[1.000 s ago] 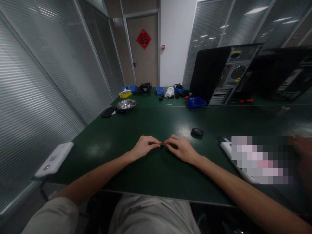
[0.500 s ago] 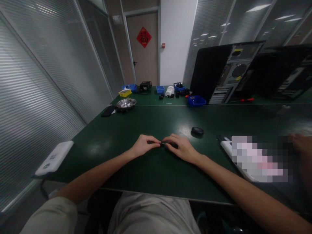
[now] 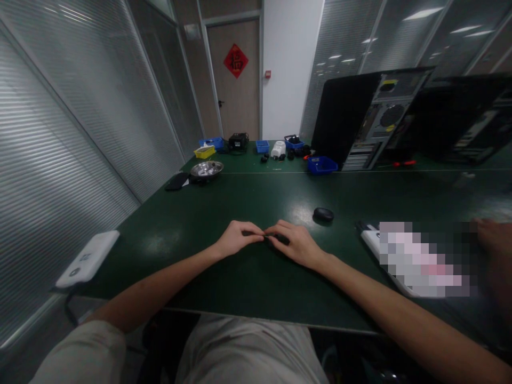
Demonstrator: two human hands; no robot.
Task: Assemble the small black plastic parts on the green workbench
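My left hand (image 3: 240, 237) and my right hand (image 3: 294, 242) meet fingertip to fingertip just above the green table (image 3: 248, 288). Thumb and fingers of my left hand are pinched together, and those of my right hand close in from the other side. Between the tips sits something small and dark, too tiny to name and mostly covered by my fingers. Beyond my right hand lies a black rounded case-like object (image 3: 323, 214), touched by neither hand.
On the right rests a white device (image 3: 390, 272), partly pixelated, beside another person's hand (image 3: 494, 234). A white box-like device (image 3: 88, 258) lies at the left edge. Farther back stand a metal bowl (image 3: 207, 169), a blue bin (image 3: 322, 165) and a computer tower (image 3: 360, 120).
My right fingertips have moved slightly left and closed in on the left ones, so less of the small dark item shows. The other things have stayed put.
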